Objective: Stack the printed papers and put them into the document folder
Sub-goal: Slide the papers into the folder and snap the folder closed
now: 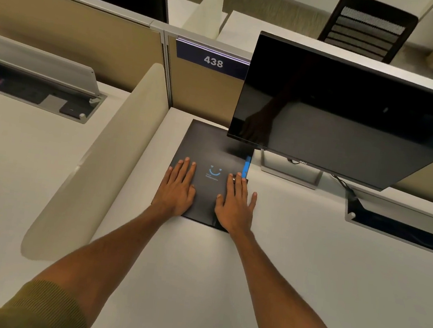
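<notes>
The monitor point(336, 118) hides the folder's point(206, 146) far corner.

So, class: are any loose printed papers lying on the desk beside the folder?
No: only the closed black folder lies there, both hands flat on it.

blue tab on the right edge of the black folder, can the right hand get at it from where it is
Probably yes. The right hand lies flat on the closed black document folder, its fingertips just short of the small blue tab. Nothing sits between; the black monitor hangs above, further back.
</notes>
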`<state>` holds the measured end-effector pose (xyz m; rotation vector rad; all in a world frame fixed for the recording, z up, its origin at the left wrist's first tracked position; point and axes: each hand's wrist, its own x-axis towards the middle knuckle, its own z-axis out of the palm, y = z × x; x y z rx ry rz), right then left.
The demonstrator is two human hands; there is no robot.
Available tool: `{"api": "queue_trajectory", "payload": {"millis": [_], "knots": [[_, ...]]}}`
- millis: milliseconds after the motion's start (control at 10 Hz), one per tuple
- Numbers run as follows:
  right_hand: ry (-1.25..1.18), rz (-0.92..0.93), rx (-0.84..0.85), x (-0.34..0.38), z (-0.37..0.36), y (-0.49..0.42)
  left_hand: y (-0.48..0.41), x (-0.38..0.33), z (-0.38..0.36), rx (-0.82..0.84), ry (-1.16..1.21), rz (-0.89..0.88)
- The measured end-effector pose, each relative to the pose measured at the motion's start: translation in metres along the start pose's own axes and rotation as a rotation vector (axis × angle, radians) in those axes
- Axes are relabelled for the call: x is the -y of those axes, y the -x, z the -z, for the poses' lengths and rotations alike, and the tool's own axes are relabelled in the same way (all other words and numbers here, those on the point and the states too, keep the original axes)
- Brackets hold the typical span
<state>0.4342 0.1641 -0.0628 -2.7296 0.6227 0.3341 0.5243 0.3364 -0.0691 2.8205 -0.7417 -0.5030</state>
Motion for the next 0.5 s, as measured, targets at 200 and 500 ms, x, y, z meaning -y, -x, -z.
{"api": "queue_trajectory", "payload": {"millis": [200, 500], "knots": [[-0.009, -0.005, 0.004, 0.001, 0.001, 0.000, -0.001, 0.000, 0.002, 0.010, 0.001, -0.004], [-0.036, 0.009, -0.015, 0.003, 0.016, 0.010, 0.011, -0.008, 0.016, -0.017, 0.028, -0.023]]}}
